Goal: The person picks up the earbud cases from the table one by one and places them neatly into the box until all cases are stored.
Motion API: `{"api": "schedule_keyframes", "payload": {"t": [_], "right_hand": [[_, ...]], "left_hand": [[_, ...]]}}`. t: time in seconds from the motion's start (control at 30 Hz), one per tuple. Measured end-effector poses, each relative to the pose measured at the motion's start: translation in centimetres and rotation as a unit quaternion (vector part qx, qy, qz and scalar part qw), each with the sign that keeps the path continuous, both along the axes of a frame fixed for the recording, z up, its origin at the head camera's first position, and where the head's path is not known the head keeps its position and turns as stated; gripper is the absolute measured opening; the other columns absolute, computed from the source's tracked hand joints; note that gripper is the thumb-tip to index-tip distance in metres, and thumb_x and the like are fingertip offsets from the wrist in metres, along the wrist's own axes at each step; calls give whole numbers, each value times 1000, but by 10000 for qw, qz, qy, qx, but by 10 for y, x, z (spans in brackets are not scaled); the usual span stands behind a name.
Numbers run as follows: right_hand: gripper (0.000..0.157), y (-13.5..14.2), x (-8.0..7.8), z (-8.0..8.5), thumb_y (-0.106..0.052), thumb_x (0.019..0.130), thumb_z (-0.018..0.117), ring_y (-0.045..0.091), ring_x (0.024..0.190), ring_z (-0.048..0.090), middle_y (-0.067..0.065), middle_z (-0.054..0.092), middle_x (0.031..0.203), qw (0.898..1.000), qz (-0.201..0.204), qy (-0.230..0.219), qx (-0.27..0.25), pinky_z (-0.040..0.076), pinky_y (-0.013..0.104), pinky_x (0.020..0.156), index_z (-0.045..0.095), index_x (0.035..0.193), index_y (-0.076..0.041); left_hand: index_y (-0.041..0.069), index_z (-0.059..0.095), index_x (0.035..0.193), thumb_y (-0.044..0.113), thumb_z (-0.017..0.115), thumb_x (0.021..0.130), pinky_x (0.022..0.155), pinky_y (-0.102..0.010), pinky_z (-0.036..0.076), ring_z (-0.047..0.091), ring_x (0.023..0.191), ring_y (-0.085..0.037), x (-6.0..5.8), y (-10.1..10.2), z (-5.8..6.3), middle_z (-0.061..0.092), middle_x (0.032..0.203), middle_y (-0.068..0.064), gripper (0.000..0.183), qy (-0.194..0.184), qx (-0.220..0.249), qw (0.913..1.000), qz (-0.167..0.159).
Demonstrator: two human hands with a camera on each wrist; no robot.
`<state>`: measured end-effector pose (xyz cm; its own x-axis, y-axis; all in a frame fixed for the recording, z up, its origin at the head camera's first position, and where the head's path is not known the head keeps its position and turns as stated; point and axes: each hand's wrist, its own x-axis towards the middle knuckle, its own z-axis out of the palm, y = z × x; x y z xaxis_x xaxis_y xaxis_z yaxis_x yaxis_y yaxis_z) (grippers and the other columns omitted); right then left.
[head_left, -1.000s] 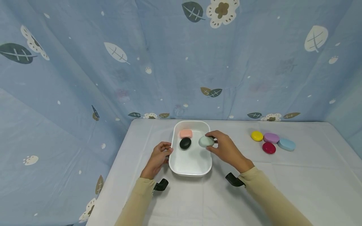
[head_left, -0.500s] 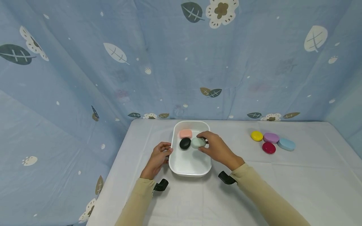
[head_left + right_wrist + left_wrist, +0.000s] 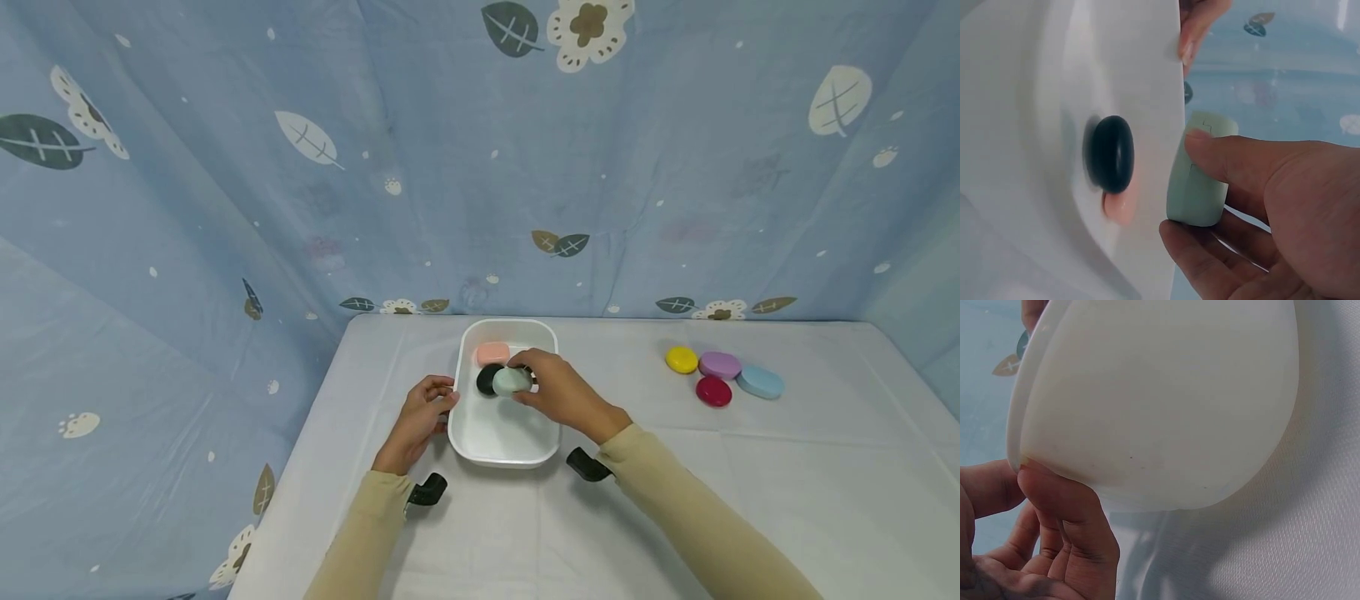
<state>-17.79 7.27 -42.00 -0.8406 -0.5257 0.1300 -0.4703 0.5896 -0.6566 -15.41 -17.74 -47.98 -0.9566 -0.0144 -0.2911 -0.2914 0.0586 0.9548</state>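
Note:
My right hand (image 3: 562, 387) pinches a pale green soap bar (image 3: 512, 382) between thumb and fingers, above the white tray (image 3: 504, 433). In the right wrist view the green soap (image 3: 1200, 175) hangs clear of the tray floor, with an engraved mark on its side. Inside the tray lie a black oval soap (image 3: 486, 381), partly hidden behind the green one in the head view, and a pink soap (image 3: 492, 353) at the far left. My left hand (image 3: 418, 419) grips the tray's left rim, and the left wrist view shows thumb and finger at the edge of the tray (image 3: 1166, 412).
To the right on the white-covered table (image 3: 652, 517) sit a yellow soap (image 3: 682, 360), a purple soap (image 3: 720, 365), a dark red soap (image 3: 713, 391) and a light blue soap (image 3: 761, 382), grouped closely. A blue patterned curtain (image 3: 465, 167) hangs behind the table.
The right hand has carried the green soap leftward over the tray, from near its right rim to in front of the black soap. The left hand stays at the rim.

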Motion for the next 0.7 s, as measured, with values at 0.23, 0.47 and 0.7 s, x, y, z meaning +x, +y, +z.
{"api": "schedule_keyframes", "payload": {"t": [0.23,0.47,0.7], "right_hand": [[40,-11,-3,-1,-1,88,86,27,111,67,14,71,121,9994,185,-60,285,55,41,96,67,123,2],[41,-22,-2,-3,-3,88,86,28,116,66,14,70,124,9977,207,-382,529,54,42,101,68,125,2],[39,-27,-3,-4,0,87,85,29,114,67,14,71,121,9969,430,-368,551,54,43,99,69,122,3]], "left_hand": [[0,57,133,7,63,106,62,-29,53,65,78,-19,-1,0,-1,62,109,-11,29,0,11,10000,-9],[-1,57,134,8,64,106,63,-29,54,64,79,-19,0,-1,-2,61,110,-11,31,-18,-29,10000,3],[0,56,135,8,63,106,64,-30,54,64,82,-19,1,-1,-2,62,111,-10,31,5,-78,10000,-25]]}}
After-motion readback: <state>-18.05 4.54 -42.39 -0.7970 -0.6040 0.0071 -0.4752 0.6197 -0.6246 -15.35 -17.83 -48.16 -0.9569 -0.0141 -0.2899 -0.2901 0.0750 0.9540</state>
